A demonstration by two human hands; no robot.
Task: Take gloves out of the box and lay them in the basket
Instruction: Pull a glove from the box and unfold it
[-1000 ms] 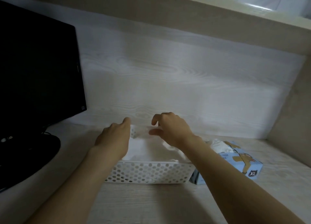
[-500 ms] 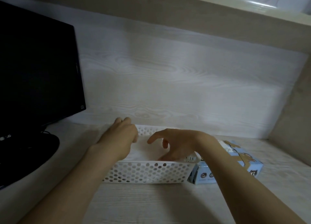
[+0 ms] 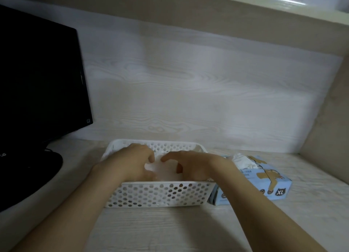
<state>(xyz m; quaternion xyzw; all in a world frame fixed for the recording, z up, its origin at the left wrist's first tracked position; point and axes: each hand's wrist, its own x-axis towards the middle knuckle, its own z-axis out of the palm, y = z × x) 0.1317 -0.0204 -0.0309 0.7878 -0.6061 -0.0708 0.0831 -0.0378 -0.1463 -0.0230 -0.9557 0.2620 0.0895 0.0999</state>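
Head view: left hand (image 3: 132,163) and right hand (image 3: 194,166) rest on gloves (image 3: 164,171) in the basket (image 3: 160,194), likely to lay them flat. The right is spread; I cannot tell if the left grips.

A white perforated basket (image 3: 160,195) sits mid-surface (image 3: 170,231), toward the back edge. Inside it, a person's bare left grip (image 3: 132,163) curls on pale gloves (image 3: 166,173), and the right grip (image 3: 190,166) rests spread fingers on them. A blue glove box (image 3: 264,183) lies just beside the basket's right end, and a black monitor (image 3: 37,81) stands at the left edge.
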